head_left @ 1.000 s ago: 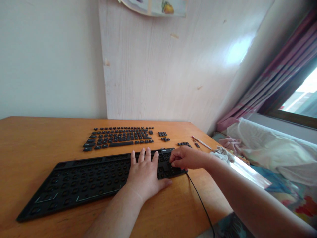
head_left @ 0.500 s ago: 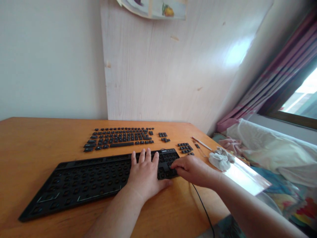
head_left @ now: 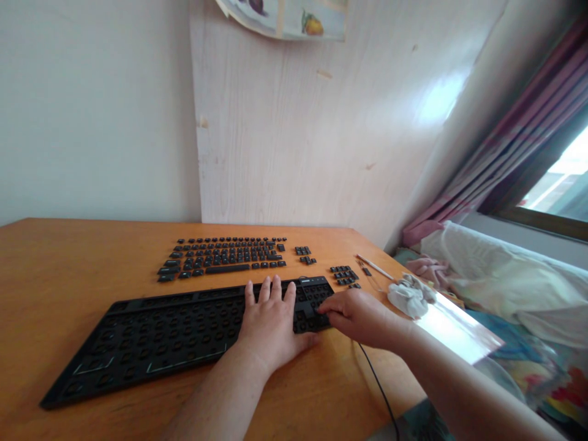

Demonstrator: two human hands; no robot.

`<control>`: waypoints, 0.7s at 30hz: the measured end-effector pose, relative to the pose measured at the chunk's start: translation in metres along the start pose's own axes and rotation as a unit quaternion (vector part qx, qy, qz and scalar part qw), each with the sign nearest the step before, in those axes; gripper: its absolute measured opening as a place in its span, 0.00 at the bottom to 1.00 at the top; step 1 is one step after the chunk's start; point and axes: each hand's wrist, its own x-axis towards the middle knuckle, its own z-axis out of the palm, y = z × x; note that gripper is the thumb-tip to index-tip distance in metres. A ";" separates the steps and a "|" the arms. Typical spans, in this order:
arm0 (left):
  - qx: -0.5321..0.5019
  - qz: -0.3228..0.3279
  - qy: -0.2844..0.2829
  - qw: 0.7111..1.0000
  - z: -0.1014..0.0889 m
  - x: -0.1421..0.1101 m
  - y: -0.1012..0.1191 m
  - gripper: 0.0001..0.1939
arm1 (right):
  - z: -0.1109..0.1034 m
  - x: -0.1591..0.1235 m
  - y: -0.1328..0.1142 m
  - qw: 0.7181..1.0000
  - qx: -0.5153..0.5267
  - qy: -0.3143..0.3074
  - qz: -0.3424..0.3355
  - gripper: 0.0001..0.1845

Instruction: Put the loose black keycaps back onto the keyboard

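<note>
A black keyboard [head_left: 184,331] with its keycaps off lies slantwise on the desk before me. My left hand [head_left: 269,321] rests on it with spread fingers, palm down, its thumb over the near edge. My right hand [head_left: 356,315] is at the keyboard's right end, fingers curled and tips against the number pad [head_left: 315,297]. Whatever those fingertips may hold is hidden. Behind the keyboard, loose black keycaps [head_left: 229,252] lie in rows, a long space bar [head_left: 227,269] among them. A smaller group of keycaps [head_left: 344,274] sits just beyond my right hand.
The wooden desk [head_left: 92,257] meets a pale wall board at the back. On the right lie a white pen-like stick [head_left: 374,267], a small wire tool [head_left: 366,270], a crumpled cloth [head_left: 411,295] and a white sheet [head_left: 459,331]. A black cable [head_left: 379,383] hangs over the front edge.
The view has shifted very slightly. Both hands stay in the same places on the keyboard, with no clear movement of the fingers.
</note>
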 end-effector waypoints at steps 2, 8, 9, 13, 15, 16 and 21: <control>0.001 -0.002 -0.002 1.000 0.000 0.000 0.000 0.57 | 0.002 0.001 0.001 1.000 -0.004 -0.005 0.002 0.16; 0.007 -0.006 -0.008 1.000 0.000 0.000 0.000 0.56 | -0.002 0.000 0.000 1.000 -0.006 0.002 0.004 0.16; 0.006 -0.004 -0.007 1.000 0.000 0.000 0.000 0.56 | -0.002 -0.001 -0.001 1.000 -0.007 0.005 0.003 0.16; 0.002 0.000 0.001 1.000 0.000 0.000 0.000 0.57 | 0.001 -0.002 -0.002 1.000 -0.006 0.002 0.001 0.16; 0.001 0.000 0.001 1.000 0.000 0.000 0.000 0.57 | 0.002 -0.001 -0.001 1.000 -0.004 -0.003 0.001 0.16; 0.001 0.000 0.002 1.000 0.000 0.000 0.000 0.57 | 0.002 -0.001 -0.001 1.000 -0.003 -0.006 0.001 0.16; 0.003 0.002 0.002 1.000 0.001 0.000 0.000 0.57 | -0.007 -0.008 -0.003 1.000 -0.006 0.004 0.006 0.16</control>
